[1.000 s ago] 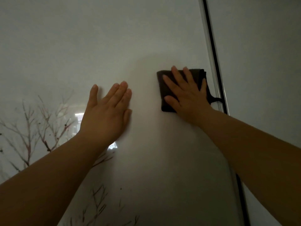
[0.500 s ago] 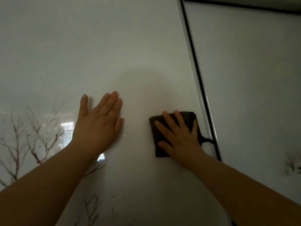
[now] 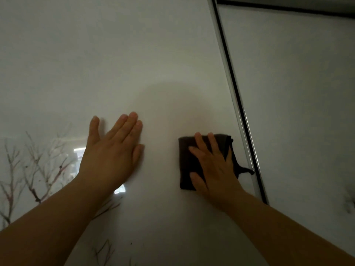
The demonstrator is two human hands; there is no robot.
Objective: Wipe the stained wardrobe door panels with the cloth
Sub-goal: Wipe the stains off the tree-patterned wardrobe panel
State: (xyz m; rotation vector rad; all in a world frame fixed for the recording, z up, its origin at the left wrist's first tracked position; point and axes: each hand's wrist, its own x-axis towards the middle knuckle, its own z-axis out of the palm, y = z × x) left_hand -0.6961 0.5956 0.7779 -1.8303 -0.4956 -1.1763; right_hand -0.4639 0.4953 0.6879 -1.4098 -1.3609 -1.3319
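Note:
A glossy white wardrobe door panel (image 3: pixel 134 54) fills most of the view. My right hand (image 3: pixel 213 166) presses a folded dark cloth (image 3: pixel 185 162) flat against it with straight, spread fingers, close to the panel's right edge. My left hand (image 3: pixel 113 150) rests flat on the same panel to the left of the cloth, fingers straight and together. A small dark speck (image 3: pixel 131 243) shows on the panel low down between my forearms.
A metal and black vertical frame strip (image 3: pixel 236 104) separates this panel from a second white panel (image 3: pixel 297 93) on the right. Printed bare branches (image 3: pixel 32 169) decorate the lower left. A dark top rail (image 3: pixel 288 6) runs along the upper right.
My right hand slid the cloth down the panel from its earlier higher spot. The view tilted upward, bringing the top rail into sight. My left hand stayed put on the panel.

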